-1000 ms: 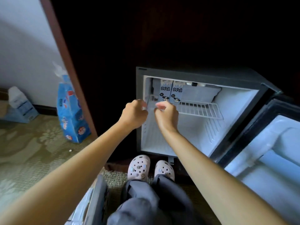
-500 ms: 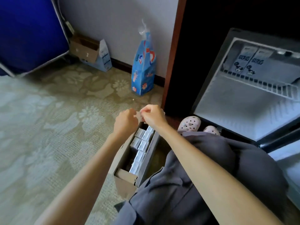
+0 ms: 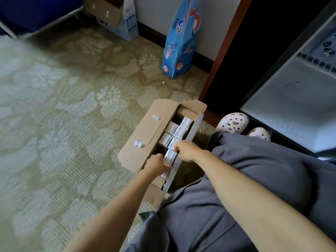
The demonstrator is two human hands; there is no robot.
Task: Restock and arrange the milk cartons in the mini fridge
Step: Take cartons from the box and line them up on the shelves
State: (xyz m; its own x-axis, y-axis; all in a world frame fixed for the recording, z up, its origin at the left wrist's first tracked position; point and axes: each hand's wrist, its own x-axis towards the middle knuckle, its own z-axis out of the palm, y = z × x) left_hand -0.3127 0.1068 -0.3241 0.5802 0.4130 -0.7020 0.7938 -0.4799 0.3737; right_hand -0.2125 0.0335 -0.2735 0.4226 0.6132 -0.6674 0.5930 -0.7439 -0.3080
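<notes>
The milk carton (image 3: 171,157) sits in the near half of the open cardboard box (image 3: 145,135), in the row against the box's right wall. Both hands are on it. The left hand (image 3: 157,163) has its fingers curled down against the carton's near side, and the right hand (image 3: 185,150) has its fingers hooked over the far edge, so the carton is clamped between them. More packed cartons (image 3: 180,128) fill the box beyond it in two tight rows. The box lies on patterned carpet (image 3: 63,124). The mini fridge (image 3: 291,106) stands open to the right of the box, past the person's knees and pale clogs (image 3: 232,122). A blue bag (image 3: 181,39) stands beyond the box by the wall.

The pack looks snug, so pulling this carton up could drag a neighbour with it or tip the box. The hold is only on the edges, so a hard squeeze may dent the carton and a light one may let it slip. The box's upright right flap stands between carton and fridge and could catch it.
</notes>
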